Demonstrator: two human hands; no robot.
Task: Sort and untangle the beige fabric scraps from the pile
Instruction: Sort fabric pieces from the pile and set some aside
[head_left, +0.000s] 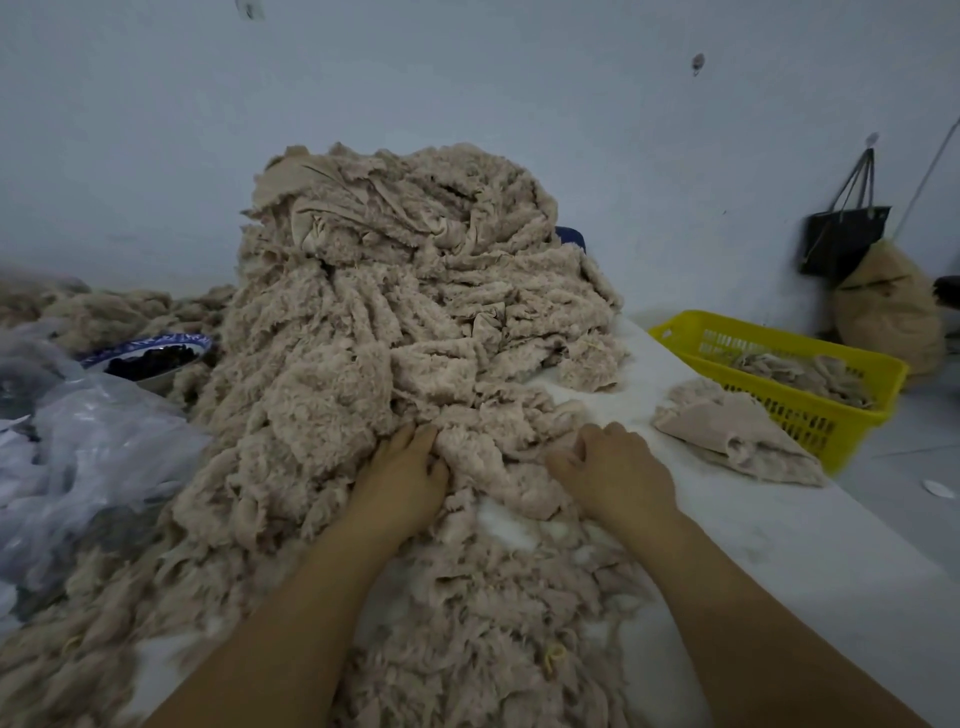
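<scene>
White table (737, 530): beige pile (415, 312) runs front-to-back; left hand (402, 475), right hand (610, 467) grips pinch it.

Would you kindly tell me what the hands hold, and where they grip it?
Both grip a bunched beige scrap at the near foot of the pile: the left hand clutches its left side, the right hand pinches its right side.
</scene>
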